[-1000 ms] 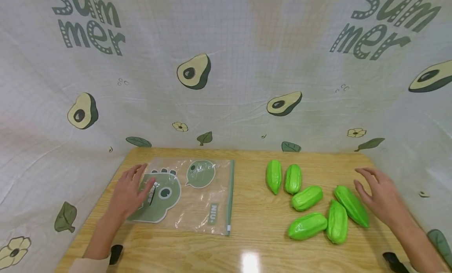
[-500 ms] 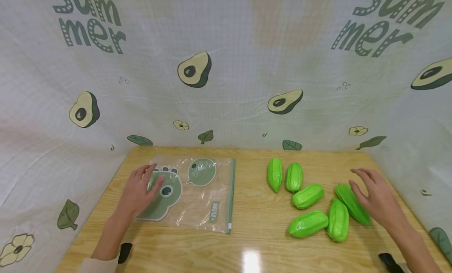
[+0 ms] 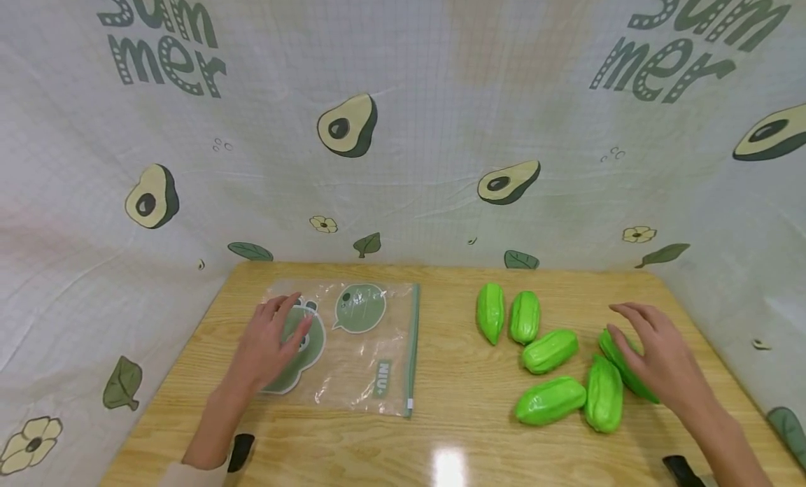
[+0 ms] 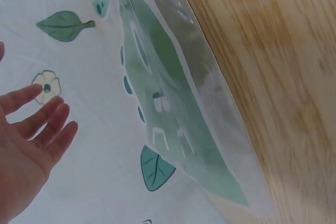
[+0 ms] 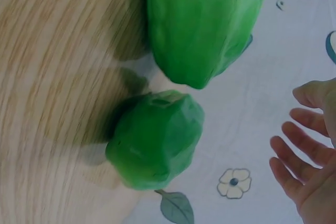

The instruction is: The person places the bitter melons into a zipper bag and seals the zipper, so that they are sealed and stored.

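Btw, R-wrist cam gets 2 green fruits (image 5: 157,142), head 6.

Bag (image 3: 352,350) on the table (image 3: 453,385) at left, six fruits (image 3: 549,351) at right, cloth (image 3: 415,88) behind

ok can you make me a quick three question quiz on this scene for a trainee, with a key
1. Count: how many green ridged pieces lie on the table?
2. True or false: the left hand and the right hand both hold nothing.
3. Choose one: along which side of the clear bag does the zip strip run?
a) the side nearest the left hand
b) the side facing the green ridged pieces
c) the far side

Key
1. Six
2. True
3. b
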Tool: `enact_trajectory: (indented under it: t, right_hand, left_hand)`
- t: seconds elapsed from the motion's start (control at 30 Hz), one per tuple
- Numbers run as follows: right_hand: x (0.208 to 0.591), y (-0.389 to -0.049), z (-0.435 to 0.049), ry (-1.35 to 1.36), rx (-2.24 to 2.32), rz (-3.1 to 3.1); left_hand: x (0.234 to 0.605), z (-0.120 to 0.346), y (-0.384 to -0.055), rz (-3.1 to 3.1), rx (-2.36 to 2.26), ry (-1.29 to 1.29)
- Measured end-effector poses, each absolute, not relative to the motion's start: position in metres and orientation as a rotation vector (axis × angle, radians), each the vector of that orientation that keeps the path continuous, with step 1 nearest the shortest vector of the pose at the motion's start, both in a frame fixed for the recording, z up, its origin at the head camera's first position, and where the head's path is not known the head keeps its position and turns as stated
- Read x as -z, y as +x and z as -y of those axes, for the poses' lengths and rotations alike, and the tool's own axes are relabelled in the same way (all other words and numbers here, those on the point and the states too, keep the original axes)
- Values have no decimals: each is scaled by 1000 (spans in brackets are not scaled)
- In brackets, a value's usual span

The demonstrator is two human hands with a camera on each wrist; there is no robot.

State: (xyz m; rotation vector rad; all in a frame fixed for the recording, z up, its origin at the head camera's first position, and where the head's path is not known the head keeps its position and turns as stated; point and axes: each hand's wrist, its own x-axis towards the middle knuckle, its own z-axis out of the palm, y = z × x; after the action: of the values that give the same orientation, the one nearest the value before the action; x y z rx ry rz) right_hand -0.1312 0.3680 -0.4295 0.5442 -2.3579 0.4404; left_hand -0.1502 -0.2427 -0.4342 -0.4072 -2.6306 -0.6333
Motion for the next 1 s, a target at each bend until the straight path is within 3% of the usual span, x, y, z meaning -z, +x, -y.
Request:
enact_trajectory:
  t: [1.0]
  right_hand:
    - [419, -131, -306, 571, -666, 2419]
  left_hand:
    - [435, 190, -153, 2617, 729, -462]
